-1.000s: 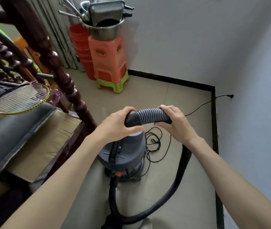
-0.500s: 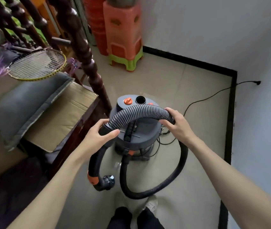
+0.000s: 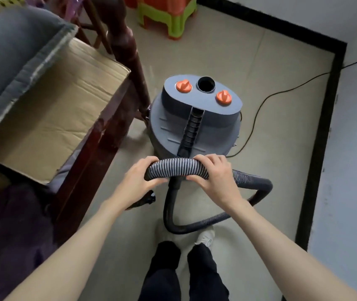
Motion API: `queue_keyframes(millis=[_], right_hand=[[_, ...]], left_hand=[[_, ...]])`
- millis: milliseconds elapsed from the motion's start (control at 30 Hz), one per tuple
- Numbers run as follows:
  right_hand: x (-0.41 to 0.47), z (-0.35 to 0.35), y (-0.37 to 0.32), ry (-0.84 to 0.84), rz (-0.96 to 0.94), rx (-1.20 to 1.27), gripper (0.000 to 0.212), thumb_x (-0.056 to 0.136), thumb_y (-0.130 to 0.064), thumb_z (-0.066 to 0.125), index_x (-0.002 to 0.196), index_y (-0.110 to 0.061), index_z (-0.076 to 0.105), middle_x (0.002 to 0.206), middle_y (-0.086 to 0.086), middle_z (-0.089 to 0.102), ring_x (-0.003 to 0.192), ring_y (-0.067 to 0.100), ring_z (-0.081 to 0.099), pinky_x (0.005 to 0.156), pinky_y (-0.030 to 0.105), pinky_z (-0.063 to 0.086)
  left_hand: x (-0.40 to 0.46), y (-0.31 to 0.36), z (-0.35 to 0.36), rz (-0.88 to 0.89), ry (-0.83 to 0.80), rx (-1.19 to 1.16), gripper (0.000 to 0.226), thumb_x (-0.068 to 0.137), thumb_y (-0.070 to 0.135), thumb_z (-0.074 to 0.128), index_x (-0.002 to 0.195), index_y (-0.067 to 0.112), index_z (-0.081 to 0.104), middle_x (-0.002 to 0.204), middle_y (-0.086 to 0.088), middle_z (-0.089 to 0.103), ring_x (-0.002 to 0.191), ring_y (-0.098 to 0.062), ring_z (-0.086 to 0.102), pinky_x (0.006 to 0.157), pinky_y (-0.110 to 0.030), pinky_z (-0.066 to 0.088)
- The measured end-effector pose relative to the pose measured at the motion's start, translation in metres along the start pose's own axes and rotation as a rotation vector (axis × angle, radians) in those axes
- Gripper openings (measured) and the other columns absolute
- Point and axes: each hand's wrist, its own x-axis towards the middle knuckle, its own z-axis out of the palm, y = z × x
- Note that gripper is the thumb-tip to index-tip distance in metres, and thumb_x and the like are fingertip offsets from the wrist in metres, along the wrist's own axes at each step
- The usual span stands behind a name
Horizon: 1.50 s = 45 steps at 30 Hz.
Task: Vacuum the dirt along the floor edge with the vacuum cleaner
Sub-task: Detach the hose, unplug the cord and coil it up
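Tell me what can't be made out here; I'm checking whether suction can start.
- Ribbed grey hose: its nozzle end is hidden behind the left hand, head view.
- Black power cord: its plug is cut off by the right edge.
- Dirt along the black skirting strip: too small to see.

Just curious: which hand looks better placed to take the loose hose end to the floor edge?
Probably left: the left hand grips the hose nearest its loose end.

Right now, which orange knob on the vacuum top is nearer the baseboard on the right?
The orange knob right of the round opening; the other knob sits left of it.
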Motion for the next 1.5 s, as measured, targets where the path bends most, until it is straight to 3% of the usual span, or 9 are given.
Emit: queue_keyframes(millis=[133, 200, 400, 500, 633, 867, 1133, 1267, 1500], right_hand=[[0.011, 0.022, 0.028, -0.051, 0.023, 0.091, 0.041, 0.086, -0.026, 0.074, 0.119, -0.005, 0.064, 0.113, 0.010, 0.064, 0.107, 0.030, 0.055, 0.099, 0.036, 0.040], [0.016, 0.037, 0.039, -0.052, 0.061, 0.068, 0.039, 0.089, -0.027, 0.071, 0.122, -0.007, 0.063, 0.114, 0.010, 0.063, 0.108, 0.030, 0.054, 0.100, 0.042, 0.040], [0.012, 0.085, 0.043, 0.076, 0.193, -0.052, 0.038, 0.084, -0.026, 0.075, 0.113, -0.004, 0.067, 0.107, 0.016, 0.062, 0.101, 0.036, 0.057, 0.091, 0.049, 0.043], [0.007, 0.100, 0.047, 0.130, 0.266, -0.009, 0.036, 0.078, -0.018, 0.081, 0.103, 0.002, 0.068, 0.100, 0.022, 0.059, 0.096, 0.041, 0.056, 0.087, 0.052, 0.047], [0.006, 0.109, 0.048, 0.137, 0.306, 0.022, 0.035, 0.074, -0.020, 0.084, 0.097, 0.002, 0.068, 0.095, 0.020, 0.058, 0.090, 0.039, 0.057, 0.080, 0.048, 0.051], [0.004, 0.114, 0.043, 0.220, 0.322, -0.109, 0.034, 0.066, -0.026, 0.089, 0.087, -0.005, 0.072, 0.083, 0.013, 0.061, 0.077, 0.035, 0.062, 0.072, 0.047, 0.050], [0.011, 0.121, 0.046, 0.179, 0.324, -0.132, 0.035, 0.063, -0.028, 0.090, 0.080, -0.004, 0.070, 0.079, 0.014, 0.061, 0.072, 0.036, 0.062, 0.061, 0.043, 0.051], [0.013, 0.129, 0.047, 0.161, 0.348, -0.138, 0.035, 0.064, -0.028, 0.089, 0.079, -0.004, 0.070, 0.079, 0.015, 0.061, 0.072, 0.036, 0.061, 0.060, 0.043, 0.051], [0.014, 0.133, 0.051, 0.144, 0.361, -0.167, 0.036, 0.071, -0.031, 0.085, 0.086, -0.003, 0.070, 0.086, 0.019, 0.062, 0.079, 0.038, 0.060, 0.066, 0.044, 0.048]], left_hand=[[0.020, -0.040, 0.016, -0.055, 0.019, -0.088, 0.041, 0.077, 0.033, 0.076, 0.105, 0.041, 0.047, 0.097, 0.011, 0.058, 0.089, 0.001, 0.054, 0.071, -0.013, 0.037], [0.032, -0.053, 0.024, -0.071, 0.005, -0.107, 0.041, 0.078, 0.034, 0.075, 0.105, 0.045, 0.047, 0.097, 0.017, 0.058, 0.088, 0.007, 0.053, 0.069, -0.010, 0.035], [0.060, -0.088, 0.051, -0.157, -0.074, -0.112, 0.038, 0.083, 0.028, 0.072, 0.114, 0.035, 0.050, 0.106, 0.004, 0.058, 0.096, -0.012, 0.054, 0.077, -0.023, 0.039], [0.065, -0.097, 0.057, -0.186, -0.077, -0.074, 0.038, 0.085, 0.027, 0.070, 0.120, 0.022, 0.055, 0.112, -0.005, 0.059, 0.102, -0.019, 0.054, 0.081, -0.020, 0.043], [0.077, -0.091, 0.057, -0.078, -0.067, 0.139, 0.050, 0.077, 0.029, 0.076, 0.122, 0.017, 0.057, 0.111, -0.007, 0.055, 0.110, -0.029, 0.047, 0.101, -0.045, 0.036], [0.074, -0.074, 0.068, -0.061, 0.099, 0.034, 0.053, 0.070, 0.033, 0.081, 0.116, 0.014, 0.062, 0.122, -0.005, 0.054, 0.123, -0.021, 0.041, 0.111, -0.046, 0.024], [0.080, -0.081, 0.075, -0.291, 0.070, -0.140, 0.037, 0.071, 0.039, 0.078, 0.103, 0.030, 0.061, 0.106, 0.009, 0.062, 0.104, -0.013, 0.057, 0.092, -0.032, 0.046], [0.083, -0.087, 0.080, -0.346, 0.054, -0.188, 0.032, 0.074, 0.038, 0.076, 0.098, 0.037, 0.056, 0.092, 0.021, 0.060, 0.077, 0.012, 0.057, 0.063, -0.003, 0.040], [0.093, -0.094, 0.081, -0.379, 0.000, -0.114, 0.035, 0.075, 0.040, 0.075, 0.103, 0.036, 0.055, 0.101, 0.013, 0.061, 0.103, -0.012, 0.054, 0.086, -0.029, 0.044]])
